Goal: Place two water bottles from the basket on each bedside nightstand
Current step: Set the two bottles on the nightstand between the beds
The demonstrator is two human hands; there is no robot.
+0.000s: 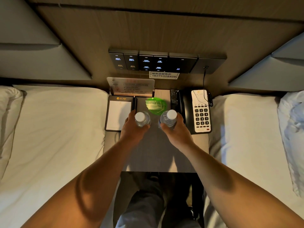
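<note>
Nightstand (pixel 199 142) crowded: notepad (pixel 118 114), telephone (pixel 201 112), remote (pixel 174 98) flank both bottles (pixel 141 118).

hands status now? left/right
Left hand: closed on left bottle.
Right hand: closed on right bottle.

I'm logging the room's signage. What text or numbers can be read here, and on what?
"18275028408": white sticker under the switch panel; the Chinese line above it is blurred.
"1" to "9": phone keypad.
Switch labels, acrylic sign, notepad logo: too small to read.
</note>
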